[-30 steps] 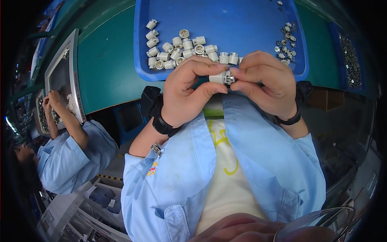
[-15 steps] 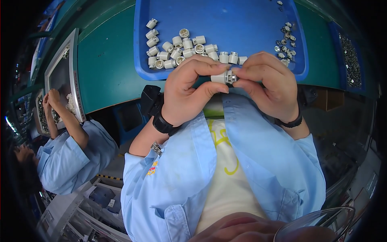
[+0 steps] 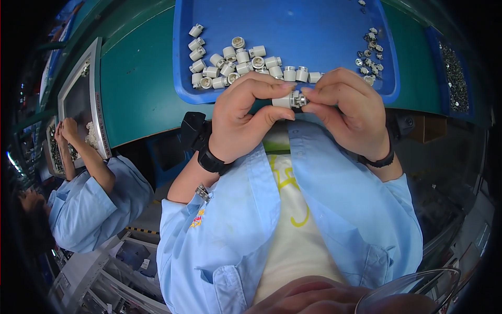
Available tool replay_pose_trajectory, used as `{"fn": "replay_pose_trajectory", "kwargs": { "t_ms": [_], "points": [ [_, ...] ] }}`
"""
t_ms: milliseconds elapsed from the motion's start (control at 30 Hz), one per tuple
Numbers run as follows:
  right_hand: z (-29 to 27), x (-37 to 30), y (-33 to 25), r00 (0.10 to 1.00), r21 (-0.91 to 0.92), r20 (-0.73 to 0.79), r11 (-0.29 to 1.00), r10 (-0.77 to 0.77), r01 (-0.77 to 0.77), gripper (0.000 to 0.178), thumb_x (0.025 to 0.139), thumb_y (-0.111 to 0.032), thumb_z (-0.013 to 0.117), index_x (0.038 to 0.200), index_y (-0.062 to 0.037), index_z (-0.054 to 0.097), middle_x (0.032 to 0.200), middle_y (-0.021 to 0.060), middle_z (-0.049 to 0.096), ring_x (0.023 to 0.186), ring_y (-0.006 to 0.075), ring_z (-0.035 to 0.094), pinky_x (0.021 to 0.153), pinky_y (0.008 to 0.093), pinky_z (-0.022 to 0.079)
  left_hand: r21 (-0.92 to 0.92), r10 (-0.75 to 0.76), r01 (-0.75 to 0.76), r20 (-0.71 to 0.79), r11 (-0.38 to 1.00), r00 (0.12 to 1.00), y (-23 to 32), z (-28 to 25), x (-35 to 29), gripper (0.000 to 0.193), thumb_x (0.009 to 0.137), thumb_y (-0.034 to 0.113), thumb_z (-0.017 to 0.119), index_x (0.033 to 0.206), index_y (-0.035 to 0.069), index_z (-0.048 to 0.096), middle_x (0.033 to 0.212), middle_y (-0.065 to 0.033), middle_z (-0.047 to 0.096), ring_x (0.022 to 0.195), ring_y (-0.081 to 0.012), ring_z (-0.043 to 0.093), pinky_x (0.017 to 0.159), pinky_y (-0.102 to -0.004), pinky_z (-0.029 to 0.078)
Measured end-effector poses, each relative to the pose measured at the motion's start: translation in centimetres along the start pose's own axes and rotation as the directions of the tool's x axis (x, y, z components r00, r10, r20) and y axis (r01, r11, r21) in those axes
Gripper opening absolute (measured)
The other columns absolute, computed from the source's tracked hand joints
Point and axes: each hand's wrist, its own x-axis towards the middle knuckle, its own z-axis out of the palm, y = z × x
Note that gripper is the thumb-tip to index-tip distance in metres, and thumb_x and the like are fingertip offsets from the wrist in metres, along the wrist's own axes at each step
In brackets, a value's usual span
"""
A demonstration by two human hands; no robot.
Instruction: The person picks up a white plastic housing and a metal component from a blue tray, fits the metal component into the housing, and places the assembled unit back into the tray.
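A white ceramic lamp holder [image 3: 283,101] lies sideways between my two hands, just off the near edge of a blue tray [image 3: 334,31]. My left hand [image 3: 246,112] is closed, with thumb and fingers around the holder's body. The thumb and fingertips of my right hand [image 3: 348,107] pinch a small metal end piece [image 3: 301,99] at the holder's right end. Whether that piece is seated or loose, I cannot tell. Several more lamp holders [image 3: 228,53] are strewn across the tray's near left part, some upright, some on their sides.
Small metal-and-white parts [image 3: 372,66] are scattered along the tray's right side. Farther right a blue bin [image 3: 454,78] holds many tiny metal pieces. The tray stands on a green tabletop [image 3: 136,89]. At left, a co-worker's hands [image 3: 67,130] work over a metal-framed tray [image 3: 98,99].
Both hands keep their grips, and the lamp holder has shifted very slightly to the left. Otherwise hardly anything differs.
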Motion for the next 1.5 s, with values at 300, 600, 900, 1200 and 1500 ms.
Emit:
{"fn": "replay_pose_trajectory", "kwargs": {
  "t_ms": [300, 600, 900, 1200, 1500],
  "points": [
    [0.14, 0.05, -0.21, 1.000, 0.016, 0.013, 1.000, 0.007, -0.008, 0.020, 0.061, 0.004, 0.070, 0.077, 0.0007, 0.058, 0.072, 0.0093, 0.055, 0.064, 0.0198, 0.053, 0.053, 0.0258, 0.041, 0.034, -0.024, 0.019, 0.135, 0.999, 0.991, 0.34, -0.55, -0.10, 0.030, 0.071, -0.003, 0.066, 0.098, 0.000, 0.053, 0.100, -0.0115, 0.054, 0.099, -0.0232, 0.054, 0.084, -0.0313, 0.043],
    [-0.09, 0.18, -0.51, 0.999, 0.039, 0.017, 0.999, 0.028, -0.029, 0.019, 0.061, 0.004, 0.070, 0.075, 0.0002, 0.058, 0.070, 0.0096, 0.055, 0.063, 0.0194, 0.053, 0.052, 0.0257, 0.041, -0.092, -0.033, 0.031, -0.014, 0.995, 0.999, 0.05, 0.30, -0.07, 0.029, 0.066, 0.008, 0.072, 0.092, 0.003, 0.059, 0.091, -0.0097, 0.061, 0.082, -0.0189, 0.059, 0.071, -0.0263, 0.046],
    [-0.16, 0.33, -0.51, 0.999, -0.006, 0.033, 1.000, 0.016, -0.016, 0.020, 0.060, 0.004, 0.071, 0.074, 0.0000, 0.057, 0.069, 0.0090, 0.054, 0.063, 0.0195, 0.053, 0.052, 0.0258, 0.041, 0.035, 0.016, -0.016, 0.015, 0.999, 1.000, 0.18, -0.06, 0.22, 0.028, 0.065, 0.008, 0.073, 0.089, 0.003, 0.059, 0.091, -0.0098, 0.062, 0.081, -0.0198, 0.060, 0.070, -0.0266, 0.047],
    [0.03, 0.29, -0.10, 0.999, 0.065, 0.033, 0.998, -0.003, 0.001, 0.020, 0.059, 0.005, 0.071, 0.073, 0.0004, 0.058, 0.068, 0.0083, 0.053, 0.061, 0.0195, 0.052, 0.051, 0.0260, 0.040, 0.053, 0.036, -0.038, 0.046, 0.998, 0.998, 0.29, -0.32, 0.43, 0.027, 0.065, 0.008, 0.073, 0.087, 0.003, 0.059, 0.090, -0.0099, 0.062, 0.080, -0.0204, 0.061, 0.069, -0.0270, 0.048],
    [0.22, 0.38, 0.12, 0.999, 0.056, 0.023, 0.998, -0.038, 0.037, 0.019, 0.059, 0.006, 0.070, 0.073, 0.0006, 0.058, 0.069, 0.0087, 0.053, 0.061, 0.0199, 0.052, 0.052, 0.0266, 0.041, -0.002, -0.025, 0.025, 0.041, 1.000, 0.999, 0.16, -0.39, 0.50, 0.026, 0.066, 0.009, 0.072, 0.087, 0.004, 0.060, 0.090, -0.0092, 0.062, 0.079, -0.0192, 0.061, 0.069, -0.0266, 0.047]
  ]
}}
